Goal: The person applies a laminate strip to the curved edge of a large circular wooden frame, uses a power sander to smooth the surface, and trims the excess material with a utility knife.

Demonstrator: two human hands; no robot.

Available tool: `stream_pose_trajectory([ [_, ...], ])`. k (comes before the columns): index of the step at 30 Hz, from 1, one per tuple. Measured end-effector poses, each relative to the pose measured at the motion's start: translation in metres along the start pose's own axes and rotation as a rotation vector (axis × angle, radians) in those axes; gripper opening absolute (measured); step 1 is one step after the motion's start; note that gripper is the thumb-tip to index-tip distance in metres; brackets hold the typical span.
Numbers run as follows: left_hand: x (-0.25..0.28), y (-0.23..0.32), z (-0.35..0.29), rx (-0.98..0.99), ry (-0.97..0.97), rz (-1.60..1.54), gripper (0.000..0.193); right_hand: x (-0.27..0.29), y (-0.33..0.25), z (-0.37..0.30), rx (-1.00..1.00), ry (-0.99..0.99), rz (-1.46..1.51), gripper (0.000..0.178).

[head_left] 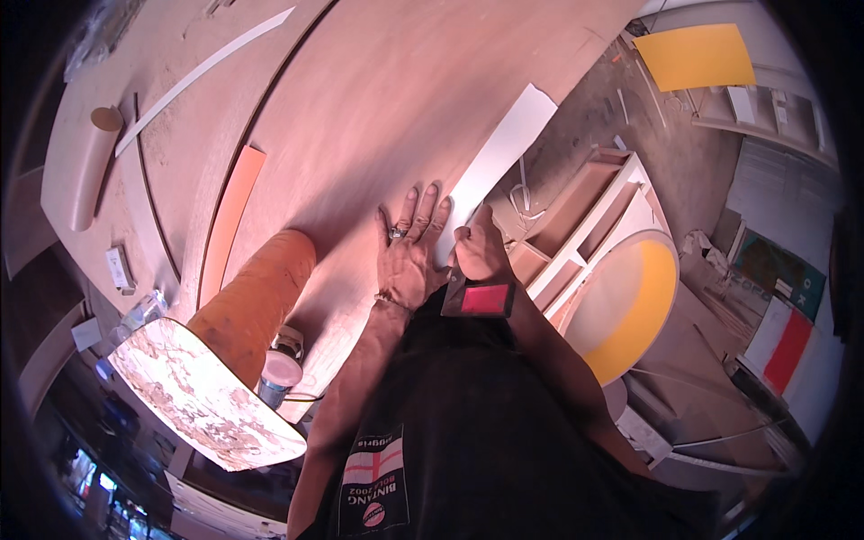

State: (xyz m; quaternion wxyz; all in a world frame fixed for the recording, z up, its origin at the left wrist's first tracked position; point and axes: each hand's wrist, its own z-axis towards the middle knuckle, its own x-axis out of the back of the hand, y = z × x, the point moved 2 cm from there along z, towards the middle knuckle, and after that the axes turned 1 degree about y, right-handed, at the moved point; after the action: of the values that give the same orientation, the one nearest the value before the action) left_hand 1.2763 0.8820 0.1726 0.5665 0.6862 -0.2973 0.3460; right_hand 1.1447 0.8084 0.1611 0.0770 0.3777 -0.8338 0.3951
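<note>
My left hand (411,252) lies palm down on the broad plywood sheet (378,99), fingers stretched out, with a ring and a bracelet on it. Its thumb side is next to a long white strip (501,144) that runs along the sheet's right edge. Beside it my right hand (481,247) is closed, the thumb up, near the strip's close end. From under that fist sticks a dark flat tool (457,297) with a red panel; its working end is hidden.
Left of my arms lies an orange roll (256,292), with a power tool (282,364) and a marbled white sheet (202,396) nearby. An orange strip (234,216) and a brown roll (93,171) lie farther left. On the right stand a wooden frame (576,238) and a yellow-lined ring (661,297).
</note>
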Motion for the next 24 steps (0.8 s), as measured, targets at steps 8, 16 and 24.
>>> stream_pose_trajectory([
  [8, -0.003, -0.002, -0.002, -0.003, 0.019, 0.004, 0.076, -0.004, -0.007, -0.026, 0.008, -0.06, 0.014, 0.041],
  [16, -0.004, -0.005, -0.003, -0.015, 0.021, 0.046, 0.077, -0.026, 0.043, 0.003, 0.445, 0.027, -0.29, 0.02],
  [24, 0.012, 0.008, -0.003, -0.013, -0.061, -0.012, 0.106, 0.006, 0.012, -0.026, 0.038, 0.055, -0.024, 0.033],
])
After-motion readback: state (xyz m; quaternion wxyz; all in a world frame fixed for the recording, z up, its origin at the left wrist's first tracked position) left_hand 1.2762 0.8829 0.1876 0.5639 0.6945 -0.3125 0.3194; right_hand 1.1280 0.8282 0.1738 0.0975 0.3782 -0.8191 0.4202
